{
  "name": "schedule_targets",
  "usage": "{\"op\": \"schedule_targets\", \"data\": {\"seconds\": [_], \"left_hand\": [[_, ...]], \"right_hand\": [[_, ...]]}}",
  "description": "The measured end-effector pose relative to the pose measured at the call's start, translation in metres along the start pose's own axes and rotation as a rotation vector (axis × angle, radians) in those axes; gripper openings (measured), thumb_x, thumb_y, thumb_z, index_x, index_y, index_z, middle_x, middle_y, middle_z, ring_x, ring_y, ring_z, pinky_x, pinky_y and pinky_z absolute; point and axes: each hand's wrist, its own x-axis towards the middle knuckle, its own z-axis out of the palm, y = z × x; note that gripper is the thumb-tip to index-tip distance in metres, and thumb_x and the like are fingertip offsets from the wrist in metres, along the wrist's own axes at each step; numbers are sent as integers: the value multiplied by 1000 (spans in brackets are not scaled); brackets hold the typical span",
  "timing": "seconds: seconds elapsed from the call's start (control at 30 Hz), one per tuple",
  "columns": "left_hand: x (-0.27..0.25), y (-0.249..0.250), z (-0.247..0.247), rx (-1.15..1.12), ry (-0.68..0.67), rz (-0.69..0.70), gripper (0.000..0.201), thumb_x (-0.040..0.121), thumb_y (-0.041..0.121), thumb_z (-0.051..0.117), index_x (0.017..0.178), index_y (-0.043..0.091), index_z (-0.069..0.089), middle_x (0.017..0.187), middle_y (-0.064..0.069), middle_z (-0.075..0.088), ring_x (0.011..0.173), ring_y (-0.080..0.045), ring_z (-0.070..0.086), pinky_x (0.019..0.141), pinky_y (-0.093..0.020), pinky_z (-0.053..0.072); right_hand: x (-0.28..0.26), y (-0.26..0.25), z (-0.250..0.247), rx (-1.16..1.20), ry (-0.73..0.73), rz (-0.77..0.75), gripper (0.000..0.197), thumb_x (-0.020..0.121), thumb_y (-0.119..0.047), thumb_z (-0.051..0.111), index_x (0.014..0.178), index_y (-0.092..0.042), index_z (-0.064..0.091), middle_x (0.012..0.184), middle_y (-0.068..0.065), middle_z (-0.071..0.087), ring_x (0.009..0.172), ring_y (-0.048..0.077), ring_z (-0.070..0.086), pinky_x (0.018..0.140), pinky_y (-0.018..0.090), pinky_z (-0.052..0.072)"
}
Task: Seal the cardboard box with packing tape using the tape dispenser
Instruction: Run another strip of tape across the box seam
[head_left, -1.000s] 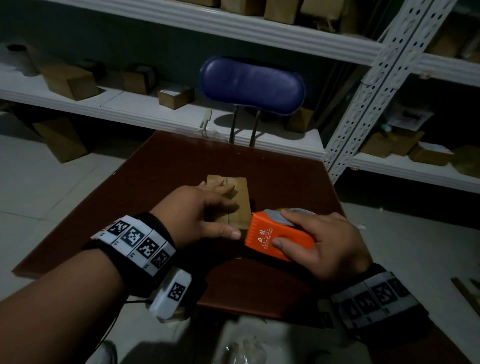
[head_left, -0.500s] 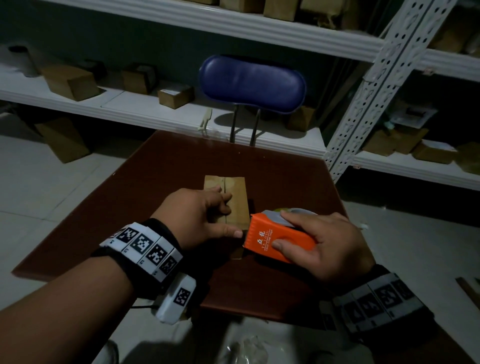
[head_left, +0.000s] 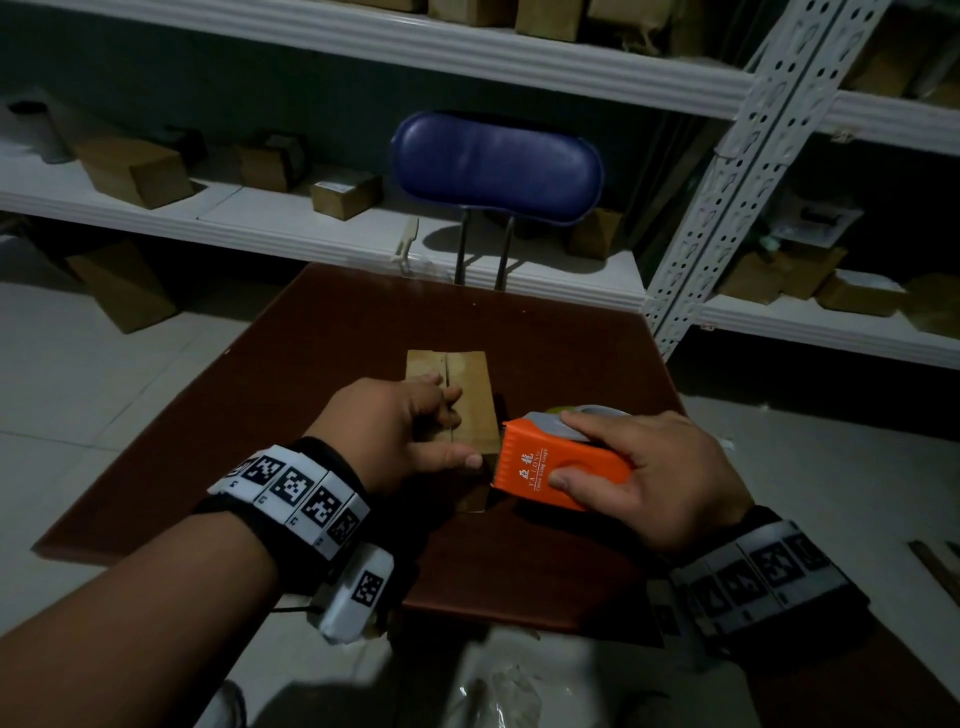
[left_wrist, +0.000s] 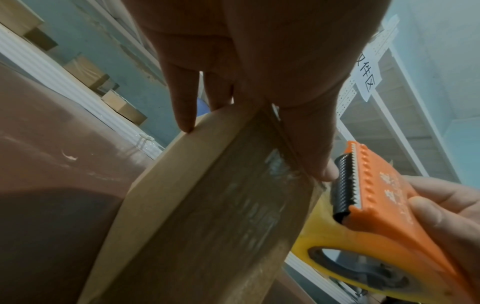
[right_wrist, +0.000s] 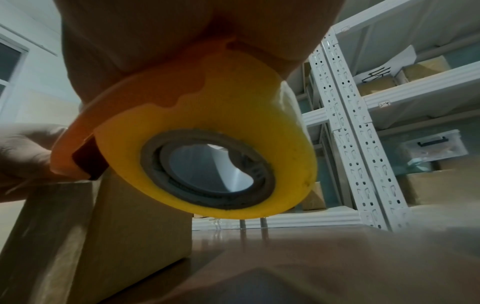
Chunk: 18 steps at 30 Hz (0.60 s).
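A small cardboard box (head_left: 470, 384) lies on the dark red table (head_left: 337, 343), its top seam running away from me. My left hand (head_left: 447, 431) rests on top of it with straight fingers. The thumb (left_wrist: 311, 156) presses the top edge of the near end, where clear tape (left_wrist: 246, 205) covers the end face. My right hand (head_left: 561, 451) grips the orange tape dispenser (head_left: 524, 467) just right of that near corner. Its toothed blade (left_wrist: 345, 185) sits right beside the thumb. The yellow tape roll (right_wrist: 207, 148) hangs inside the dispenser, above the table and next to the box (right_wrist: 116, 216).
A blue chair (head_left: 496, 161) stands behind the table's far edge. White shelving (head_left: 311, 228) with several cardboard boxes (head_left: 135, 171) runs along the back, and a perforated upright (head_left: 727, 182) stands at the right. The table's near edge (head_left: 519, 618) is close to my wrists.
My left fingers have drawn back toward me along the box top, uncovering more of its far end. The thumb and the dispenser have hardly moved.
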Motion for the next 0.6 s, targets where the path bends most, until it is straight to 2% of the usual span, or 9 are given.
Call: {"op": "schedule_targets", "data": {"seconds": [0.13, 0.23, 0.6], "left_hand": [[0, 1, 0, 11, 9, 6, 44, 64, 52, 85, 95, 22, 75, 134, 9, 63, 137, 0, 42, 110, -39, 45], [-1, 0, 0, 9, 12, 22, 48, 62, 57, 85, 95, 23, 75, 133, 9, 65, 136, -1, 44, 108, -39, 47], [-1, 3, -2, -3, -15, 2, 32, 64, 51, 85, 84, 33, 67, 134, 9, 64, 136, 2, 43, 111, -36, 44]], "right_hand": [[1, 1, 0, 12, -15, 20, 71, 80, -78, 53, 137, -35, 60, 128, -12, 69, 111, 10, 67, 97, 42, 51], [-1, 3, -2, 21, -12, 27, 71, 79, -78, 53, 136, -35, 61, 127, -11, 70, 110, 11, 68, 97, 43, 52], [-3, 4, -6, 41, -32, 30, 72, 78, -78, 54, 136, -35, 61, 126, -10, 70, 107, 11, 68, 97, 41, 52]]}}
